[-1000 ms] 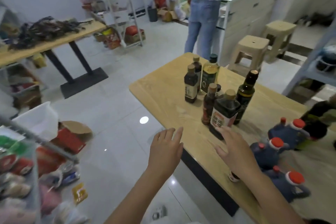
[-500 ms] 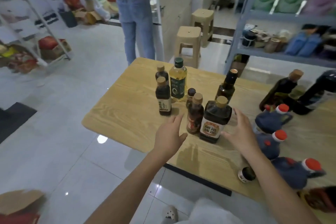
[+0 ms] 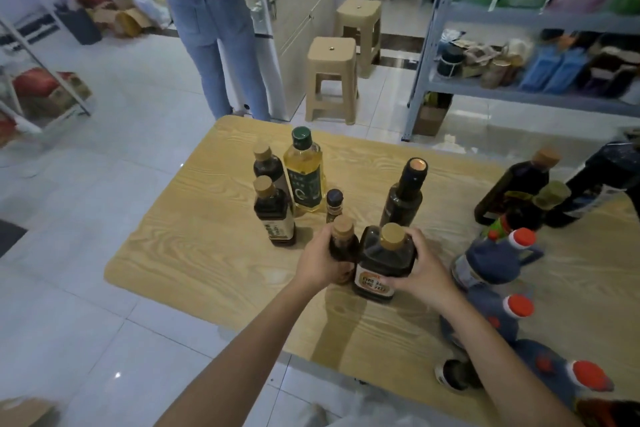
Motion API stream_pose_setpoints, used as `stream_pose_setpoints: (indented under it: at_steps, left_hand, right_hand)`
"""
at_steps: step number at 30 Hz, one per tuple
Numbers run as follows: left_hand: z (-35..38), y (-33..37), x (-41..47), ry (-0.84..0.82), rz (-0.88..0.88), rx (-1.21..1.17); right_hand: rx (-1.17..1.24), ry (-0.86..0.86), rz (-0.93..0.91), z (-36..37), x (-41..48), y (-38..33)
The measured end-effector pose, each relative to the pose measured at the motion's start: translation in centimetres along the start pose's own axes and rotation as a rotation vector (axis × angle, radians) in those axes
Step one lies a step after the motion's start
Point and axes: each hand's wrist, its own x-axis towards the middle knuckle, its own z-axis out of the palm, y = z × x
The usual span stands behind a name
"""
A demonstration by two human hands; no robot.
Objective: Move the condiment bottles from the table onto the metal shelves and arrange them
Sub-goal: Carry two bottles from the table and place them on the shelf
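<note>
Left hand point(image 3: 320, 262) moved onto slim bottle point(image 3: 343, 239), gripping it, right hand point(image 3: 424, 270) grips squat bottle point(image 3: 384, 260)

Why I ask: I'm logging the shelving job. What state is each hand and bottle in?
left hand: grips brown bottle.
right hand: grips wide bottle.
brown bottle: upright, capped, gripped.
wide bottle: upright, capped, gripped.
oil bottle: upright, capped, on table.
tall bottle: upright, capped, on table.
blue jugs: capped, on table.
shelves: stocked with other goods.
</note>
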Motion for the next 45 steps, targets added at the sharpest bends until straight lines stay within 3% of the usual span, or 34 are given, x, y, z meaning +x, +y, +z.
stream_pose_setpoints:
  at_steps: [13,17,24,34,41,45]
  left_hand:
    - [-0.3,0.0,-2.0,0.21,-0.111,-0.146]
    - [-2.2,-0.4,-5.8,0.316,-0.175,-0.294]
    - [-6.3,-2.1,-18.6,0.64,-0.212,-0.489]
    - [-8.4,-2.6,-48.2,1.347,-0.354,-0.512]
    - [-5.5,2.6,-64.8,1.824,-0.493,-0.214]
    - [-4.1,6.8,-70.2,2.033,-0.6,0.06]
  right_hand:
    - [0.118,-0.045,-0.117,-0.3,1.6,1.2]
    - [0.097,-0.129,-0.145,0.6,1.2,0.7]
    - [0.101,-0.321,-0.277,6.2,-3.9,-3.4]
    - [0.326,-0.911,-0.63,18.3,-21.7,-16.2]
    - [0.566,-1.434,-0.828,25.3,-37.9,-22.8]
    - [0.766,-1.724,-0.826,27.1,-45.9,-25.7]
